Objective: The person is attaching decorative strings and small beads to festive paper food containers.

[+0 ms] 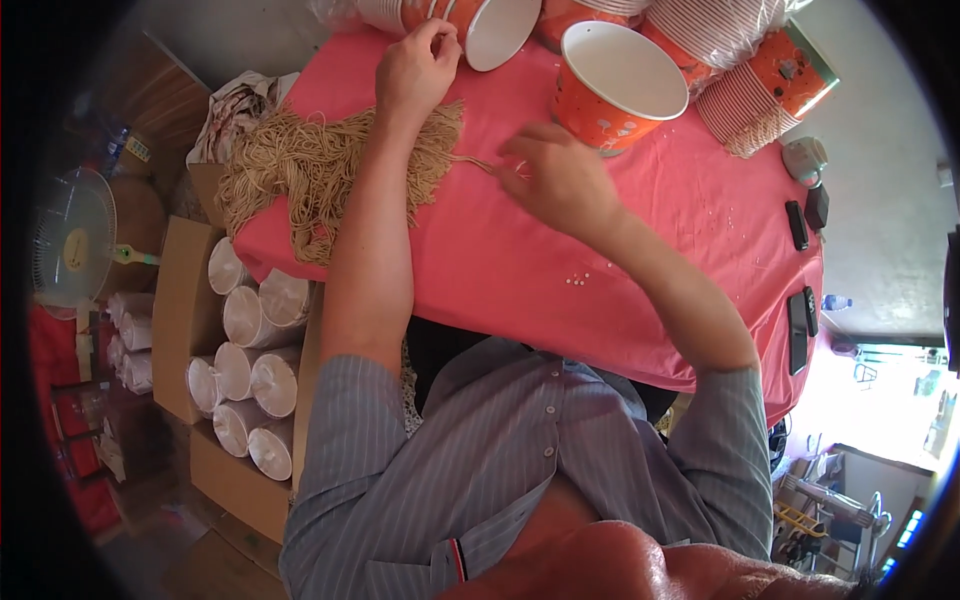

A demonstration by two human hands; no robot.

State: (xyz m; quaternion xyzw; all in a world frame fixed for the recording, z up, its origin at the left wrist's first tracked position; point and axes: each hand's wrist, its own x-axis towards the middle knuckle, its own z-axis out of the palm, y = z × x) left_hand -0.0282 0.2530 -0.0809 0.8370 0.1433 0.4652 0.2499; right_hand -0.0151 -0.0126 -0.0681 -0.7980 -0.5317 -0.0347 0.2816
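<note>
A thick pile of tan string [310, 170] lies at the left of the pink-covered table, partly hidden under my left forearm. My left hand [418, 75] is at the far side, fingers curled into a pinch beside a row of nested orange paper buckets [455, 15] lying on their side. What the pinch holds, if anything, I cannot make out. A few strands run from the pile to the fingertips of my right hand [560, 180], which is closed on them and slightly blurred. Just beyond that hand stands an orange paper bucket [610, 110] with a white inside.
More nested orange buckets [745, 105] are at the back right. A mug [805, 160], dark devices [797, 330] and small white bits [577, 280] lie on the pink cloth [480, 270]. A cardboard box [185, 310] of wrapped white cup stacks [240, 315] stands left, near a fan [75, 245].
</note>
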